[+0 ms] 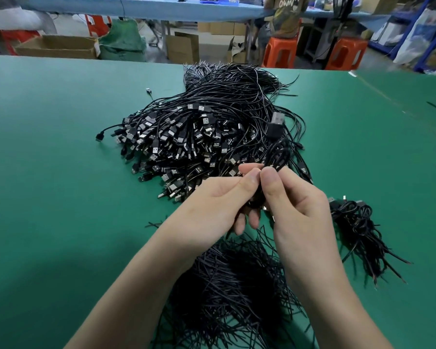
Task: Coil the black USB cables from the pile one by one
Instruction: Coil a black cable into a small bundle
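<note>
- Fingertips (248,175): the thumb and forefinger of each hand meet just right of the frame's centre and pinch the lower end of a small black coil; the other fingers curl loosely beneath.
- Left hand (219,205): palm turned right, gripping the coil from the left side.
- Right hand (296,206): thumb upright, touching the left thumb and gripping the same coil from the right.
- Held cable (277,153): several narrow loops rise above the fingertips, and its USB plug (277,122) stands at the top, metal end up.
- Pile of cables (199,137): a dense black heap at centre frame, behind the hands, with plugs massed toward the lower left and bare wire ends fanning toward the table's far edge.
- Loose wire ends (237,285): a second black mass at lower centre, lying under the forearms.
- Coiled cables (358,230): a small cluster at right, just beside the right wrist.
- Table (48,147): a green surface bearing all of the above.
- Background: orange stools (280,51) at upper right, a cardboard box (56,46) at upper left, and a seated person (287,16) at a blue table.
</note>
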Available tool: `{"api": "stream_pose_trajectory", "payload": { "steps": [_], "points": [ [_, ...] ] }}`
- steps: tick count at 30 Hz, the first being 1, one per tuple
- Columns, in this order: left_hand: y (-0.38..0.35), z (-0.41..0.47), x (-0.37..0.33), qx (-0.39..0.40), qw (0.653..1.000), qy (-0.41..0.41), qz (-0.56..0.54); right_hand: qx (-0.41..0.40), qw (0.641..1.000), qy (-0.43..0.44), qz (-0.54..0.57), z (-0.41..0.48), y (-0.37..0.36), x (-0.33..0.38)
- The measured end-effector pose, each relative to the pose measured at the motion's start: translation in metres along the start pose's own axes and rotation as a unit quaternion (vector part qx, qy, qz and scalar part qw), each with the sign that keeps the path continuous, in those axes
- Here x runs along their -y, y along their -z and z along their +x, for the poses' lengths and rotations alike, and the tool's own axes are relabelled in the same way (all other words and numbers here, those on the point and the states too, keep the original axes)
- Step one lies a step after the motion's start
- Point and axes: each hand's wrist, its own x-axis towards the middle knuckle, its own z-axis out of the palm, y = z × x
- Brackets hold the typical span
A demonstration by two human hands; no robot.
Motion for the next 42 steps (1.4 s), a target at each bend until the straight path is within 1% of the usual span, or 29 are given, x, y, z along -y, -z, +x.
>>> {"api": "stream_pose_trajectory", "payload": {
  "steps": [2,4,6,7,9,10,11,12,14,16,18,20,23,27,29,33,36,40,42],
  "points": [
    [0.004,-0.001,0.001,-0.023,0.998,0.008,0.062,-0.009,1.0,-0.003,-0.03,0.0,0.001,-0.001],
    [0.012,-0.001,0.004,-0.062,0.991,0.013,0.12,-0.027,0.997,-0.006,-0.078,0.0,0.005,-0.001],
    [0.019,-0.003,0.005,-0.099,0.98,0.001,0.171,-0.047,0.993,-0.009,-0.107,0.001,0.008,-0.002],
    [0.023,-0.004,0.004,-0.115,0.977,-0.013,0.179,-0.052,0.993,-0.009,-0.108,0.002,0.009,-0.002],
    [0.027,-0.004,0.002,-0.134,0.978,-0.054,0.148,-0.033,0.995,-0.017,-0.088,0.003,0.008,-0.001],
    [0.029,-0.002,0.001,-0.125,0.982,-0.073,0.122,-0.005,0.997,-0.023,-0.078,0.002,0.005,0.001],
    [0.03,-0.001,0.0,-0.093,0.988,-0.085,0.093,0.028,0.997,-0.031,-0.065,0.001,0.002,0.002],
    [0.029,-0.001,-0.001,-0.045,0.993,-0.09,0.06,0.062,0.996,-0.04,-0.04,-0.001,0.0,0.003],
    [0.03,-0.004,-0.002,0.036,0.996,-0.083,-0.003,0.127,0.987,-0.081,0.052,-0.002,-0.002,0.006],
    [0.033,-0.006,-0.001,0.072,0.993,-0.081,-0.039,0.178,0.969,-0.127,0.118,-0.002,0.001,0.011],
    [0.034,-0.005,0.0,0.068,0.991,-0.096,-0.056,0.217,0.952,-0.155,0.149,-0.001,0.005,0.015],
    [0.033,-0.004,0.0,0.046,0.989,-0.125,-0.059,0.233,0.937,-0.181,0.19,0.0,0.008,0.016],
    [0.027,-0.004,-0.004,0.027,0.985,-0.154,-0.066,0.234,0.92,-0.202,0.24,0.0,0.009,0.015],
    [0.021,-0.001,-0.003,-0.028,0.984,-0.175,-0.031,0.212,0.916,-0.225,0.256,0.0,0.005,0.013],
    [0.018,0.001,-0.002,-0.047,0.984,-0.169,-0.026,0.2,0.923,-0.232,0.234,-0.001,0.004,0.012],
    [0.012,0.005,0.005,-0.075,0.986,-0.149,-0.028,0.186,0.951,-0.209,0.131,0.0,0.009,0.012],
    [0.011,0.009,0.011,-0.106,0.984,-0.138,-0.025,0.188,0.955,-0.199,0.116,0.001,0.012,0.012],
    [0.008,0.009,0.012,-0.123,0.983,-0.135,-0.032,0.146,0.982,-0.11,-0.043,0.002,0.009,0.003],
    [0.008,0.009,0.012,-0.119,0.983,-0.138,-0.03,0.136,0.985,-0.077,-0.073,0.003,0.008,-0.001]
  ]
}}
